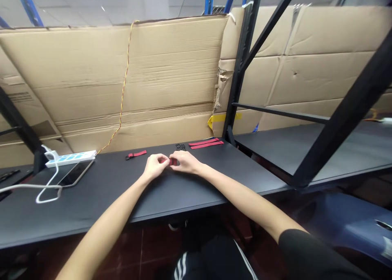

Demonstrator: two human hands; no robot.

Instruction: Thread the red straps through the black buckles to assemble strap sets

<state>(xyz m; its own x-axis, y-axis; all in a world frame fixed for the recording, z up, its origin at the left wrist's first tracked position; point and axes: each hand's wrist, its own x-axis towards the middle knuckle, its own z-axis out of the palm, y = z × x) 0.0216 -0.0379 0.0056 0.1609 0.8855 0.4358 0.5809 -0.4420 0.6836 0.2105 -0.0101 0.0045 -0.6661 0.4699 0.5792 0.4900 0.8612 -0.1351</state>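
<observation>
My left hand (155,164) and my right hand (187,162) meet over the black table (101,190), fingers pinched together on a small red strap piece (173,161) between them. A finished red strap with a black buckle (136,154) lies just beyond my left hand. Two flat red strips (206,143) lie at the back right of the table. Several small black buckles (180,146) sit beside the strips, close behind my right hand.
A white power strip (71,158) with a white cable (45,190) and a phone (75,173) lie at the left. Cardboard sheets (147,79) wall off the back. A black metal rack frame (241,63) stands at right, with a second black table (306,149) beyond.
</observation>
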